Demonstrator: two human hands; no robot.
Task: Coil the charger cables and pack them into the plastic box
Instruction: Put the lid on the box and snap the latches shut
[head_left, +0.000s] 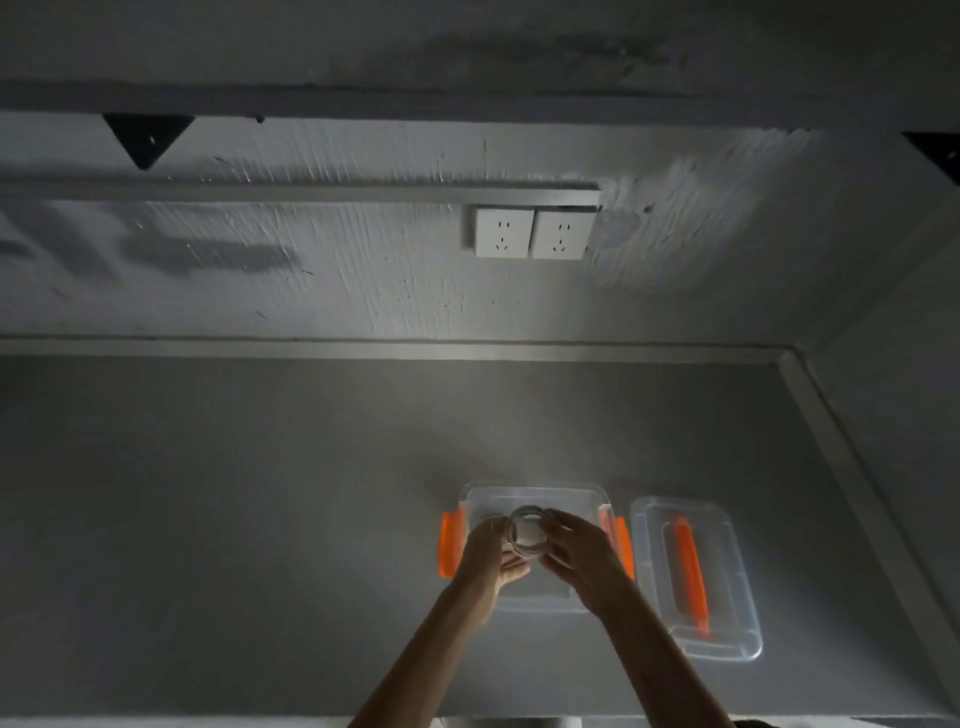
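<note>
A clear plastic box (535, 493) with orange side latches stands open on the grey counter. Over its opening both hands hold a white charger cable (527, 535) wound into a small round coil. My left hand (491, 556) grips the coil's left side, and its fingers curl under the loops. My right hand (576, 556) pinches the right side of the coil. A second pale loop shows just left of the coil behind my left hand's fingers. The inside of the box is mostly hidden by the hands.
The box's clear lid (696, 577) with an orange handle lies right of the box. Two white wall sockets (535, 233) sit on the back wall. A raised edge (831, 441) borders the grey counter (234, 519) on the right.
</note>
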